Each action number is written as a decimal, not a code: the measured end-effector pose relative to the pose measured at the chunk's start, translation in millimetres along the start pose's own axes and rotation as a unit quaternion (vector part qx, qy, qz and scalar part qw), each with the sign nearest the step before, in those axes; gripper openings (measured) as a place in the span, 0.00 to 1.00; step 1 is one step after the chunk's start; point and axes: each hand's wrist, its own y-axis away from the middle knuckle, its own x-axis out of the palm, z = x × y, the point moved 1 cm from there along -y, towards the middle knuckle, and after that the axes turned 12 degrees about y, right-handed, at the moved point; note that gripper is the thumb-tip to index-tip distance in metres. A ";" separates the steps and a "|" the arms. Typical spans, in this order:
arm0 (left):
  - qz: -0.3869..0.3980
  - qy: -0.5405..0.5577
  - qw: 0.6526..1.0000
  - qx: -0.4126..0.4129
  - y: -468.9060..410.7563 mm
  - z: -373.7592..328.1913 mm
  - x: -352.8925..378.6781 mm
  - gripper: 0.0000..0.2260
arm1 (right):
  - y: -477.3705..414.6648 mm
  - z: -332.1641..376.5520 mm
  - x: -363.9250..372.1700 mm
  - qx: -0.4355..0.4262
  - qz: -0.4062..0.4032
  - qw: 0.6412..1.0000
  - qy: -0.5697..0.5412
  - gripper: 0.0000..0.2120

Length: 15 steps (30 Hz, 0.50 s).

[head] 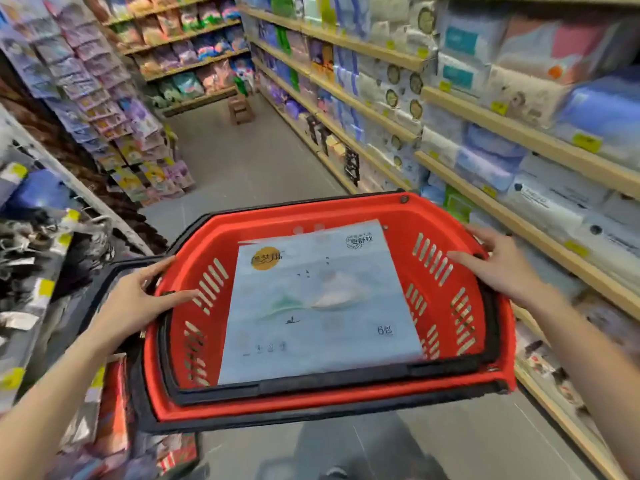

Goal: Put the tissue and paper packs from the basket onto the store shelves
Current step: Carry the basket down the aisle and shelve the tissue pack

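A red plastic basket with black handles folded along its rim is held in front of me at waist height. My left hand grips its left rim, fingers over the edge. On the right rim rests my right hand, gripping it as well. Inside lies a large flat pale blue tissue pack with an orange round logo, and another pack edge peeks out behind it. Wooden store shelves on my right are stocked with tissue and paper packs.
The grey aisle floor runs ahead to a small brown step stool. Hanging packets fill the rack on the left. More goods crowd the lower left beside the basket. My shoe shows at the bottom.
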 end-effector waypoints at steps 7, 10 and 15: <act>0.100 -0.036 0.989 0.101 -149.1 -23.8 28.5 0.28 | -32.3 -17.8 23.4 0.122 -0.074 0.990 -0.009 0.29; 0.126 -0.042 0.983 0.125 -204.9 -30.5 59.1 0.31 | -51.4 -27.4 24.9 0.160 -0.110 0.981 -0.024 0.28; 0.177 -0.018 0.976 0.123 -277.8 -36.0 120.5 0.31 | -79.0 -40.0 19.8 0.209 -0.170 0.963 -0.015 0.23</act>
